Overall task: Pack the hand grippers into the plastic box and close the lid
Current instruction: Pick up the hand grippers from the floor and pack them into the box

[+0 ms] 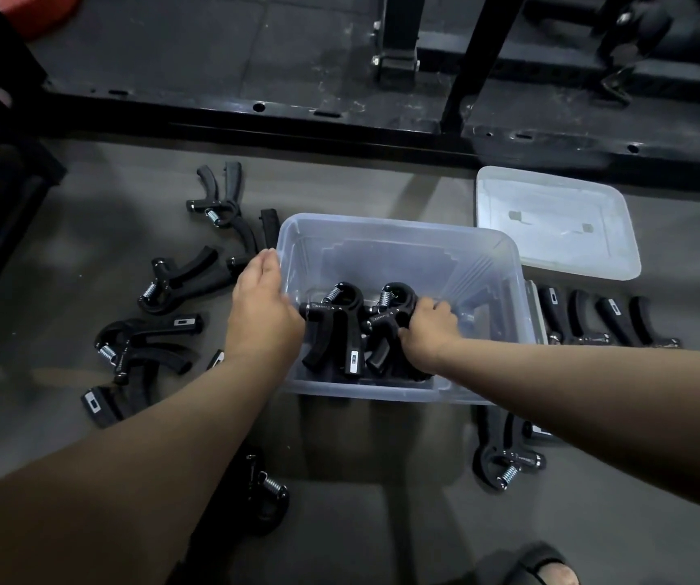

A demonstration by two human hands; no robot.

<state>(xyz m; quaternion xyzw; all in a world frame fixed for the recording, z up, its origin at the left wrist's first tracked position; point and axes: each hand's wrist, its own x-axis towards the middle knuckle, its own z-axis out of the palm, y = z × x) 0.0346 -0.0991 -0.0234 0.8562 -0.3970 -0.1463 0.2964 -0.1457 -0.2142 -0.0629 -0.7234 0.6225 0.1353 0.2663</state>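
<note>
Packing in progress. Risk: the black, spring-loaded hand grippers point(335, 323) standing in the plastic box point(403, 242) may tangle and sit proud, blocking the lid point(559, 225) at far right. My right hand point(428, 327) grips one; whether my left hand point(263, 306), at the left wall, grasps anything I cannot tell. Others lie on the floor point(382, 500)

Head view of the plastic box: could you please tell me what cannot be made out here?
All in the head view:
- Left hand: palm and thumb hidden by its own back, so its grip is unclear.
- Hand grippers in the plastic box: lower ones buried under the top two and the right hand.
- Floor grippers right of the box: partly behind its wall.
- Floor gripper by the left forearm: partly covered, dark.
</note>
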